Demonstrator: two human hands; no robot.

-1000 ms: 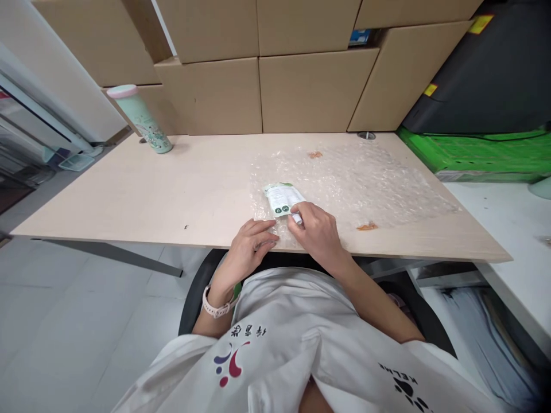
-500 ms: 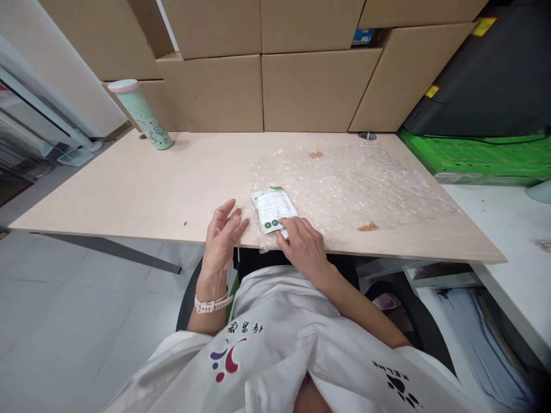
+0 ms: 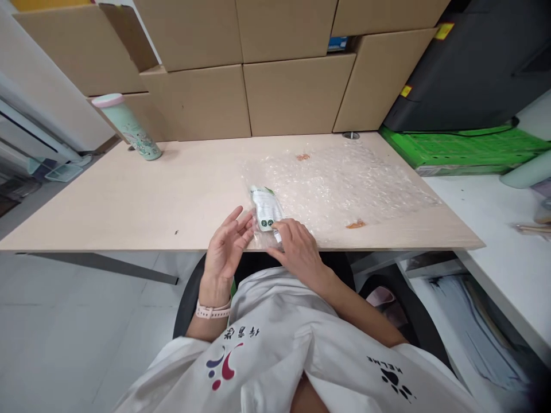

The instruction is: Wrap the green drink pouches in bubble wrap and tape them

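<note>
Moving in, the left hand (image 3: pixel 226 250), fingers spread, now reaches the packet (image 3: pixel 264 206). The right hand (image 3: pixel 298 251) pinches its near end; the white-and-green packet stands tilted on bubble wrap (image 3: pixel 344 183).

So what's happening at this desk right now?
A seated person is handling a small white-and-green packet at the near corner of a bubble wrap sheet spread on the desk. The right hand pinches the packet's near end. The left hand is open beside it, fingertips close to the packet.
</note>
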